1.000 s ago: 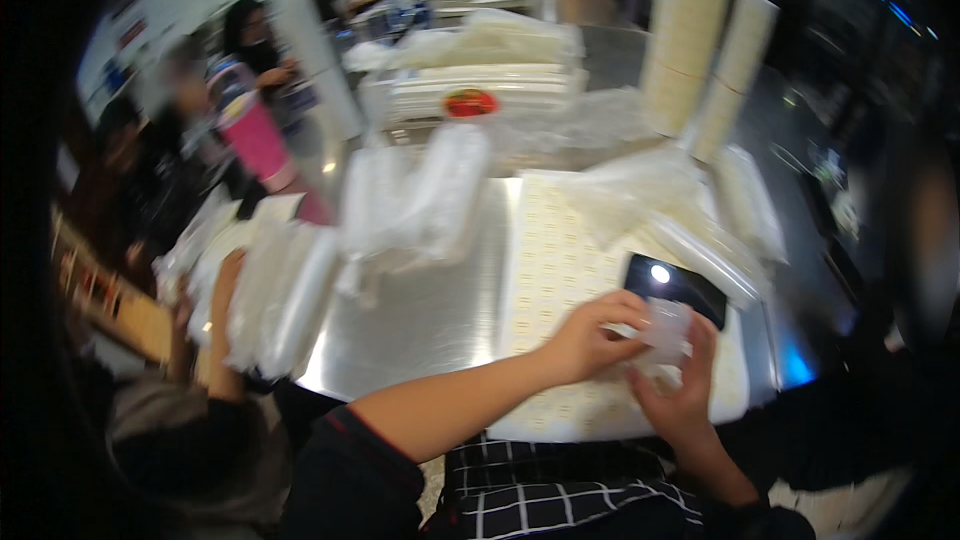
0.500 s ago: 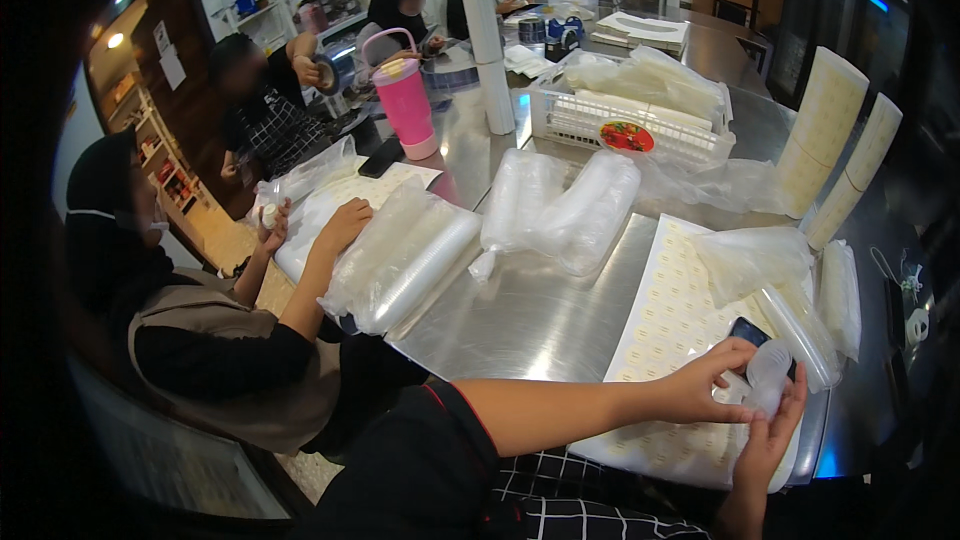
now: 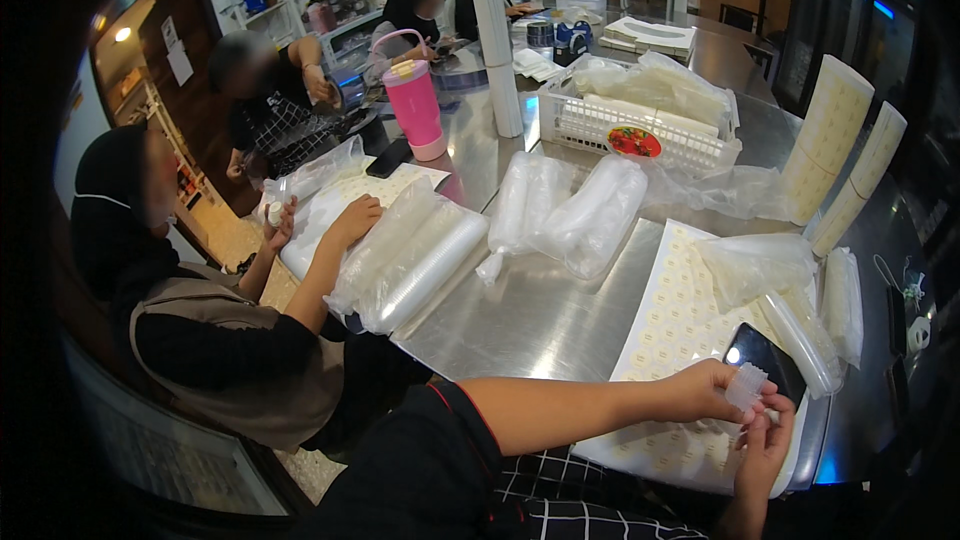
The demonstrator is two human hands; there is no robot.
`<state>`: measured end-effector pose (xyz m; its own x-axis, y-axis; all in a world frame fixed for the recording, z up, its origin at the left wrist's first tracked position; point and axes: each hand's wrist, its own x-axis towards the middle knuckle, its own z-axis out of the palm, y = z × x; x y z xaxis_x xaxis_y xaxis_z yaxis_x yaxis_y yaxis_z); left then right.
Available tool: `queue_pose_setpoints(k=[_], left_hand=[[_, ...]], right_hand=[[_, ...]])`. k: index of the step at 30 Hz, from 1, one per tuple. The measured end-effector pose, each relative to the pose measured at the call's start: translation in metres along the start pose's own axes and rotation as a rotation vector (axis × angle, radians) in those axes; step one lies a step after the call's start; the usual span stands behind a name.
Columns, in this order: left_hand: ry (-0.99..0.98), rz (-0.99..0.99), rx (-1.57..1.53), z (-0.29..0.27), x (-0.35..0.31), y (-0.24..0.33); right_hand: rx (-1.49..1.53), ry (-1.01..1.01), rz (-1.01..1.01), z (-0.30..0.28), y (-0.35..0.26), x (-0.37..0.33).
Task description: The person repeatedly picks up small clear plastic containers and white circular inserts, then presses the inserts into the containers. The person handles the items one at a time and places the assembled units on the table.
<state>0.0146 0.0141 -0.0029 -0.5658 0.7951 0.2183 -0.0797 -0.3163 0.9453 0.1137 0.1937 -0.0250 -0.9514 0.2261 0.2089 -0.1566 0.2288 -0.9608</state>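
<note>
A short stack of clear plastic lids [image 3: 747, 387] is pinched in my left hand [image 3: 708, 392], ridged edges facing up. Against its lower side the fingers of my right hand [image 3: 768, 448] close, thumb and fingertips pressed together. Beneath both hands lies a sheet of small round stickers [image 3: 655, 315], printed in pale yellow on white. A dark phone [image 3: 768, 360] rests on that sheet, just beyond my fingers. Beside the phone lies a long sleeve of nested clear lids [image 3: 800, 342], with a loose clear plastic bag [image 3: 755, 265] behind it.
Wrapped plastic sleeves [image 3: 570, 205] lie mid-table. Behind them stands a white basket [image 3: 690, 145] of packages. Rolled sticker sheets [image 3: 825, 140] stand upright at the right. A pink tumbler [image 3: 414, 108] stands farther left. A co-worker [image 3: 225, 330] sits on my left beside more sleeves [image 3: 410, 260].
The lid stack has tipped from showing its round faces to showing its edges. My hands have shifted slightly left and closer together, uncovering more of the phone.
</note>
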Motion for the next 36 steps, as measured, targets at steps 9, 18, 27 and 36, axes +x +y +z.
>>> queue_pose_setpoints(k=[9,18,27,36], left_hand=[[-0.094,-0.397,-0.058,0.006,-0.006,-0.003],[-0.064,-0.306,-0.237,0.0,-0.006,0.019],[0.477,-0.192,-0.597,-0.044,0.007,0.016],[0.59,-0.17,-0.591,-0.048,0.006,0.021]], right_hand=[[-0.617,-0.182,-0.564,0.0,-0.038,-0.004],[-0.513,-0.148,-0.618,-0.006,-0.047,-0.002],[-0.392,-0.482,-0.545,0.029,-0.029,-0.031],[-0.426,-0.614,-0.4,0.026,-0.037,-0.032]])
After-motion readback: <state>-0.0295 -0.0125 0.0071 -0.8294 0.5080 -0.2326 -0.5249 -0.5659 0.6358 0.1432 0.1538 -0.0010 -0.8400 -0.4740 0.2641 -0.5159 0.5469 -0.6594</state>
